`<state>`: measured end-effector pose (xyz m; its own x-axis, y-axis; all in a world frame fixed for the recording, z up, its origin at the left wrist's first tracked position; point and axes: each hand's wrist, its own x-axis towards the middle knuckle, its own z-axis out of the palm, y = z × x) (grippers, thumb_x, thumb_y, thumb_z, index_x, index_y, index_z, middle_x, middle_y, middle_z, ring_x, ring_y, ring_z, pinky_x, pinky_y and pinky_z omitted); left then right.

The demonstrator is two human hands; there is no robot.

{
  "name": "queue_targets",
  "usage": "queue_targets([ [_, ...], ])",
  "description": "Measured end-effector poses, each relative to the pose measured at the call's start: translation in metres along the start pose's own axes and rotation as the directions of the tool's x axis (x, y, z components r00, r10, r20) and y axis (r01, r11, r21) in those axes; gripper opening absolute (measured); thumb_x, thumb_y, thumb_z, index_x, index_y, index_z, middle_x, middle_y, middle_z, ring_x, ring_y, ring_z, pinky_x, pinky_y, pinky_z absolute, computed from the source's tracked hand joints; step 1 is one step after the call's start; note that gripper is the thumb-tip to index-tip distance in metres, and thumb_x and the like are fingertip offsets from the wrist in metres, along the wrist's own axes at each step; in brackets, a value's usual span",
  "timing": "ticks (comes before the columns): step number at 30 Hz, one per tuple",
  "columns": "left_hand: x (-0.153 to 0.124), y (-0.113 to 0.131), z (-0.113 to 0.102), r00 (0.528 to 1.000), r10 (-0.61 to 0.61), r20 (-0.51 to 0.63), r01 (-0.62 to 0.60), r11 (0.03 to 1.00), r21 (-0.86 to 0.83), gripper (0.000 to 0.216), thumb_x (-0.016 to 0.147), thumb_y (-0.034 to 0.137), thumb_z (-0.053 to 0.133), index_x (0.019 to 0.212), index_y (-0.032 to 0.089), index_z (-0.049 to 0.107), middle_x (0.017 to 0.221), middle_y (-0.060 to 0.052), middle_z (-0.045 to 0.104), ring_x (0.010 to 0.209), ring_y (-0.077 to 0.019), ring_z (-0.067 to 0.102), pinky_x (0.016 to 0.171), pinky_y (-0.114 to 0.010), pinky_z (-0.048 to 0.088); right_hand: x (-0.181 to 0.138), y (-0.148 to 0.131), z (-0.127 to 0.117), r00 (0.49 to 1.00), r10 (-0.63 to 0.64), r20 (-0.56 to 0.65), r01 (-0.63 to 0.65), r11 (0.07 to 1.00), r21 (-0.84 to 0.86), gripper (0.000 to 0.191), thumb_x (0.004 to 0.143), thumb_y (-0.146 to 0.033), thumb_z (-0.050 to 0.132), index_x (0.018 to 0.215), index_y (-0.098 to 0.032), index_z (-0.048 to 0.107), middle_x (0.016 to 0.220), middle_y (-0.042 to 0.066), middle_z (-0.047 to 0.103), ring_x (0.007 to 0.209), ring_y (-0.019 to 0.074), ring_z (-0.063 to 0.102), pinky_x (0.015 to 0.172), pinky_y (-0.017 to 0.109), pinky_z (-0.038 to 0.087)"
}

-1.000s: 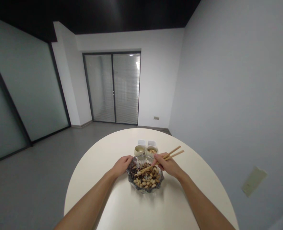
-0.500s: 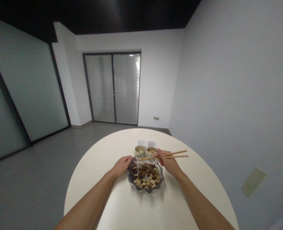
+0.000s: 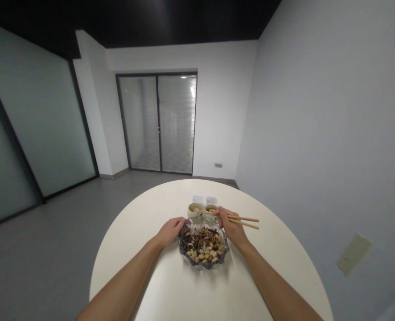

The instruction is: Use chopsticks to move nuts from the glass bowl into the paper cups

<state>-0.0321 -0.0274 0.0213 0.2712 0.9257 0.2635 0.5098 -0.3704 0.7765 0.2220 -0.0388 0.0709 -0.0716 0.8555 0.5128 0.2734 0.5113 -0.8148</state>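
My left hand [image 3: 171, 232] holds the left rim of a scalloped glass bowl [image 3: 225, 254], its fingers closed at the edge. Pale pistachio-like nuts [image 3: 202, 256] fill the near side of the bowl, with dark and striped seeds [image 3: 202, 238] behind them. In my right hand [image 3: 230, 226] is a pair of wooden chopsticks [image 3: 246, 219], pointing left. Their tips are at the mouth of the left small cup [image 3: 191, 213]; whether they pinch anything is too small to tell. The right small cup [image 3: 212, 207] is partly covered by the chopsticks and fingers.
Two small white dishes, the left dish [image 3: 198, 199] and the right dish [image 3: 212, 200], stand behind the cups. All of it rests on a round white table [image 3: 144, 276]. A wall [image 3: 318, 156] runs close along the right side.
My right hand has swung the chopstick tips up and away, from above the bowl's far rim to the left cup. The chopsticks' back ends have dropped. My left hand has stayed put.
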Motion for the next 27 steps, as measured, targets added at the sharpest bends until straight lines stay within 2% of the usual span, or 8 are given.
queue_targets([
  [14, 0.0, 0.002, 0.0, 1.0, -0.008, 0.001, 0.008, 1.0, 0.0, 0.054, 0.094, 0.055, 0.033, 0.088, 0.018, 0.072, 0.093, -0.006, 0.075, 0.089, -0.0236, 0.064, 0.082, -0.03, 0.047, 0.0, 0.008, 0.002, 0.998, 0.011, 0.063, -0.01, 1.0, -0.011, 0.051, 0.096, -0.055, 0.042, 0.085, -0.018, 0.075, 0.051, -0.003, 0.049, 0.05, 0.0132, 0.045, 0.05, 0.025, 0.037],
  [27, -0.001, 0.006, -0.001, 1.0, -0.01, 0.004, 0.01, 1.0, -0.016, 0.054, 0.094, 0.056, 0.033, 0.087, 0.018, 0.071, 0.093, -0.006, 0.075, 0.09, -0.024, 0.064, 0.082, -0.03, 0.047, 0.001, 0.01, 0.0, 0.997, 0.026, 0.066, -0.026, 1.0, 0.001, 0.052, 0.094, -0.058, 0.044, 0.084, -0.017, 0.075, 0.05, -0.002, 0.05, 0.049, 0.013, 0.045, 0.05, 0.025, 0.038],
])
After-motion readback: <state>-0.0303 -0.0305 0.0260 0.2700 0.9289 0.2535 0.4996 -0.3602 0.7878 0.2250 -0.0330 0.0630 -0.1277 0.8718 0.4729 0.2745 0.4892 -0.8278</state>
